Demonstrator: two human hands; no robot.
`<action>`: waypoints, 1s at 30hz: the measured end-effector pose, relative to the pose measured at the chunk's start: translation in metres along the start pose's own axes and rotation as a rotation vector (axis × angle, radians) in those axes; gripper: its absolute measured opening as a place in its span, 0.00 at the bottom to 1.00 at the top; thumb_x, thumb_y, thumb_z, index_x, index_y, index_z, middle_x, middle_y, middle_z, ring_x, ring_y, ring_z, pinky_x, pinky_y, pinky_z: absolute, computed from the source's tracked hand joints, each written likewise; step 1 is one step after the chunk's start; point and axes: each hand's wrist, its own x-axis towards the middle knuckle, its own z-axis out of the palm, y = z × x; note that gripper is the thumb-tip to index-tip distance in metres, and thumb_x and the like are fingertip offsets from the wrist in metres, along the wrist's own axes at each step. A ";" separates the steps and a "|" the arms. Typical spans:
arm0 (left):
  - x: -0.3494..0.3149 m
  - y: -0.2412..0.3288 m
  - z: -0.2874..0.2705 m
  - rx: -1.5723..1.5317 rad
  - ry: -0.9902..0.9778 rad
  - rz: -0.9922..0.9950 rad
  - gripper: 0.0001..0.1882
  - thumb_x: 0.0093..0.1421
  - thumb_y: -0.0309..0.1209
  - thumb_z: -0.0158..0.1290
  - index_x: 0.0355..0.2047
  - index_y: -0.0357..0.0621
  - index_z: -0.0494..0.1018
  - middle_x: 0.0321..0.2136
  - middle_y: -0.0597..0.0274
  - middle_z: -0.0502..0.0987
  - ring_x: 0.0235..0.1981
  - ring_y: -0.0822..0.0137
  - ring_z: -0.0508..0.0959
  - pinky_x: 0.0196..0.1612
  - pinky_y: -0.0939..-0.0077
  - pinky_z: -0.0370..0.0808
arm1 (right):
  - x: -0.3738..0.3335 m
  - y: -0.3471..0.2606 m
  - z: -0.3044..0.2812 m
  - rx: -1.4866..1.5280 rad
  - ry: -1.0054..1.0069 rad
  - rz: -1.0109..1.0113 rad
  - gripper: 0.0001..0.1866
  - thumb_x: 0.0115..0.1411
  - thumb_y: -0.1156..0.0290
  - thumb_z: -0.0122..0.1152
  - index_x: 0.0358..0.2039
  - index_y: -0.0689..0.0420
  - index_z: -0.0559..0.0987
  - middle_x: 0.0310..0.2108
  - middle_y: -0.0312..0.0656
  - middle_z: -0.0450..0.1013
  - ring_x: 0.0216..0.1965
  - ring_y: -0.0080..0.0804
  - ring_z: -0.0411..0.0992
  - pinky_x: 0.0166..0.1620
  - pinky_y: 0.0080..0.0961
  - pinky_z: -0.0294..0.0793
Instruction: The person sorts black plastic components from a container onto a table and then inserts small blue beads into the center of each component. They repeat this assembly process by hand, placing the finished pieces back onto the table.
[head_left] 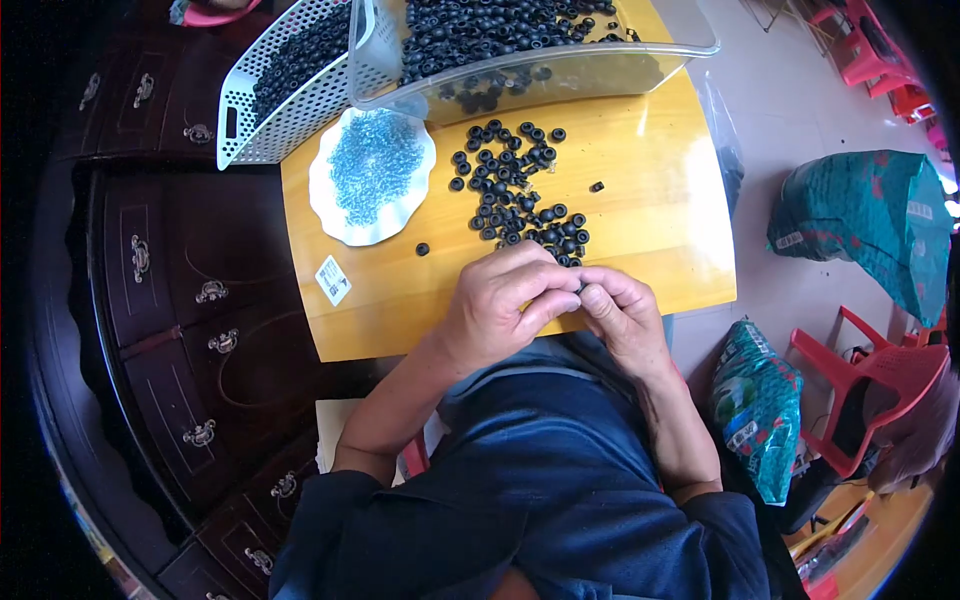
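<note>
My left hand (500,300) and my right hand (622,312) meet at the near edge of a yellow wooden board (640,200). Their fingertips pinch together on a small black rubber ring (581,288), mostly hidden between them. Just beyond the hands lies a loose pile of black rubber rings (515,190). A white scalloped dish (340,215) holding several small blue pieces (372,170) sits to the left of the pile.
A clear plastic tub (560,75) full of black rings stands at the board's far edge, beside a white perforated basket (275,110). Dark wooden drawers (190,300) are on the left. Green sacks (870,220) and red plastic chairs (870,370) stand on the right.
</note>
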 end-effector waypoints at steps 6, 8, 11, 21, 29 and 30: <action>-0.001 0.013 0.003 -0.038 0.119 -0.118 0.14 0.49 0.23 0.68 0.37 0.40 0.81 0.28 0.59 0.78 0.27 0.66 0.79 0.28 0.75 0.74 | 0.001 -0.003 -0.002 0.099 -0.013 0.067 0.16 0.70 0.61 0.56 0.49 0.60 0.79 0.32 0.34 0.75 0.22 0.14 0.60 0.24 0.12 0.59; -0.002 0.010 0.003 0.069 0.165 0.029 0.15 0.49 0.23 0.69 0.38 0.41 0.81 0.29 0.60 0.78 0.27 0.67 0.79 0.27 0.76 0.74 | 0.001 -0.004 -0.002 0.147 -0.051 0.064 0.17 0.70 0.61 0.55 0.49 0.60 0.78 0.32 0.35 0.75 0.22 0.14 0.61 0.25 0.12 0.60; -0.003 0.014 0.004 0.213 0.151 0.161 0.17 0.48 0.23 0.69 0.40 0.42 0.82 0.29 0.60 0.77 0.26 0.67 0.79 0.26 0.77 0.74 | -0.001 -0.001 -0.003 0.227 -0.022 0.092 0.17 0.70 0.58 0.55 0.49 0.58 0.79 0.30 0.29 0.75 0.22 0.13 0.62 0.24 0.12 0.60; -0.001 0.022 0.005 0.215 0.098 0.118 0.16 0.48 0.22 0.67 0.40 0.44 0.83 0.30 0.61 0.78 0.27 0.65 0.80 0.29 0.73 0.77 | 0.006 -0.004 -0.004 0.424 -0.064 0.024 0.19 0.69 0.55 0.56 0.47 0.58 0.76 0.39 0.39 0.75 0.34 0.24 0.71 0.38 0.20 0.71; 0.001 0.020 0.038 0.295 0.031 0.101 0.10 0.55 0.29 0.63 0.38 0.43 0.79 0.33 0.62 0.78 0.31 0.62 0.81 0.33 0.68 0.78 | 0.010 0.001 -0.013 0.687 -0.108 -0.016 0.17 0.70 0.59 0.54 0.48 0.59 0.73 0.58 0.52 0.69 0.63 0.44 0.65 0.63 0.39 0.68; 0.002 0.019 0.039 0.299 0.029 0.113 0.10 0.55 0.28 0.62 0.38 0.43 0.78 0.33 0.62 0.77 0.32 0.62 0.81 0.33 0.67 0.79 | 0.011 0.002 -0.013 0.688 -0.106 -0.018 0.17 0.70 0.59 0.54 0.48 0.59 0.73 0.58 0.52 0.69 0.63 0.44 0.65 0.63 0.39 0.68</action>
